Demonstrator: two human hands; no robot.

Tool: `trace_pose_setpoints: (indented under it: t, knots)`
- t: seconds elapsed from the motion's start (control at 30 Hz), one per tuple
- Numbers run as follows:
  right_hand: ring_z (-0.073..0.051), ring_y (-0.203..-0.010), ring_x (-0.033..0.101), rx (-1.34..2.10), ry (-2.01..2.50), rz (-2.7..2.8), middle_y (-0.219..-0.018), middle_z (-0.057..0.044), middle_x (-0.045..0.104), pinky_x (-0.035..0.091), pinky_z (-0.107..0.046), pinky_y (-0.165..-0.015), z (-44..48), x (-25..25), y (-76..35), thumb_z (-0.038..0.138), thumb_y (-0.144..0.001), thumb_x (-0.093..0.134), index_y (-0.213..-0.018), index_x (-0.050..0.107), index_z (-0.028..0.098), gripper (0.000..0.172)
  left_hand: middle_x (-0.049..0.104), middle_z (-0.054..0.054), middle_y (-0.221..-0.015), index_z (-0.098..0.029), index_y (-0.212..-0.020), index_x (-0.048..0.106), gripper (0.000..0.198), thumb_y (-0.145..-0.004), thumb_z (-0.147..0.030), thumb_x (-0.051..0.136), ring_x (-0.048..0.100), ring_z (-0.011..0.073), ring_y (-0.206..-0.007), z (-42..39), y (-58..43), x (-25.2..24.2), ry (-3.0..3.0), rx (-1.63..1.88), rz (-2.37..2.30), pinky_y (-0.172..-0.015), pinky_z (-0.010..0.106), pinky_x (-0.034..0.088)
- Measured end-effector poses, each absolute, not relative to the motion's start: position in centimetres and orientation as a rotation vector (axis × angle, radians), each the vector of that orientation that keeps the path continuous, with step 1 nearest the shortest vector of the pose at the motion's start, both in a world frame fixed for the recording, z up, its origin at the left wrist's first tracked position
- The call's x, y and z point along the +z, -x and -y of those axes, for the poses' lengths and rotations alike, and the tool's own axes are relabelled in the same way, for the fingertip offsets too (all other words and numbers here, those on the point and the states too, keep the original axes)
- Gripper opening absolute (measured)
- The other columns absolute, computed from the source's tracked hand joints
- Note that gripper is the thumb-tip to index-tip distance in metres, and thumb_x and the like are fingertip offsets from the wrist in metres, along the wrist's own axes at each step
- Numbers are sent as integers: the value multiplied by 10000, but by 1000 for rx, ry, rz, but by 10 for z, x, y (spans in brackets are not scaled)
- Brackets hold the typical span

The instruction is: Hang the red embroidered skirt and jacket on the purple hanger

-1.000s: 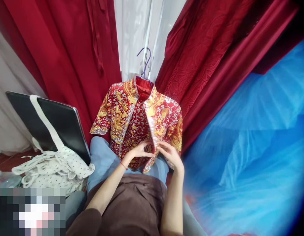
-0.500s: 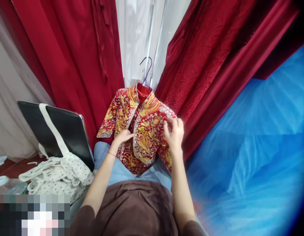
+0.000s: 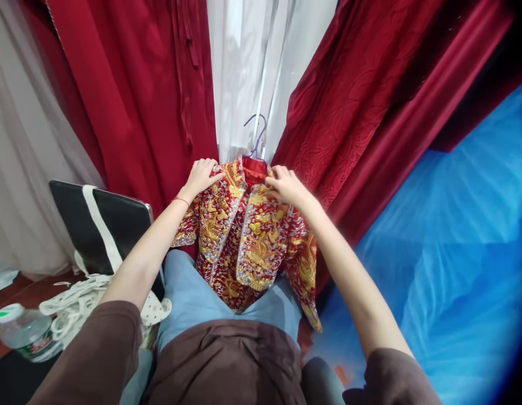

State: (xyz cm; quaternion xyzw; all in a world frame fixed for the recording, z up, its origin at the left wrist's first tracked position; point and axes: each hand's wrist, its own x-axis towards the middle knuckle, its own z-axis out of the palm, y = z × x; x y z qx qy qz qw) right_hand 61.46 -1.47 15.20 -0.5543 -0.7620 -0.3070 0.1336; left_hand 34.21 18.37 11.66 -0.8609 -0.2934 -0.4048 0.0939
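Note:
A red jacket (image 3: pixel 261 242) with gold and silver embroidery hangs by a purple hanger (image 3: pixel 260 132), upright between my knees. Its front edges are parted, and red lining shows inside the collar. My left hand (image 3: pixel 203 175) is closed over the shoulder on the left side, thumb in front and fingertips hidden behind the cloth. At the other shoulder, close to the collar, my right hand (image 3: pixel 286 184) grips the fabric, its thumb by the neckline. The sleeve on the right hangs down beside my leg.
Red dresses or drapes (image 3: pixel 130 95) hang behind, with white cloth (image 3: pixel 239 67) between them. Blue tulle (image 3: pixel 455 270) spreads at the right. On the left are a black chair back (image 3: pixel 104 225), white dotted fabric (image 3: pixel 71 306) and a plastic bottle (image 3: pixel 27 332).
Both hands have moved up the jacket: the left from the front edge to the shoulder, the right from the sleeve top to the shoulder by the collar. The right sleeve now hangs outward.

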Motion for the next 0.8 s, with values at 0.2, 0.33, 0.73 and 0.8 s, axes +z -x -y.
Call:
trace_pose_setpoints:
  t: [0.2, 0.33, 0.73, 0.8]
  knots:
    - [-267, -1086, 562, -643, 1369, 1982, -1209, -125, 540, 486, -442, -936, 8, 166, -654, 375, -958, 530, -1082, 656, 221, 234, 697, 107, -891, -201, -892, 665, 521, -1007, -569, 314, 641, 232, -852, -148, -329, 127, 2385, -1232, 840, -734, 313, 387]
    - [-240, -982, 592, -612, 1482, 1942, -1122, -103, 593, 494, -400, -870, 3, 152, -637, 427, -976, 503, -1160, 620, 241, 286, 712, 100, -834, -211, -881, 677, 501, -1011, -550, 333, 650, 235, -809, -144, -326, 133, 2267, -1407, 1195, -652, 285, 340]
    - [-279, -1023, 592, -495, 1509, 2029, -1286, -152, 563, 485, -478, -920, -17, 127, -646, 571, -940, 478, -1333, 518, 201, 541, 417, -9, -464, -191, -528, 520, 614, -882, -686, 438, 435, 145, -550, -155, -301, 127, 2798, -1328, 1419, -589, 269, 287]
    - [-310, -1116, 561, -551, 1483, 1964, -1406, -193, 467, 468, -505, -957, -14, 120, -645, 634, -890, 524, -1420, 437, 181, 703, 443, -12, -492, -189, -557, 534, 591, -872, -683, 456, 423, 136, -548, -147, -299, 116, 2760, -1354, 1388, -585, 267, 284]
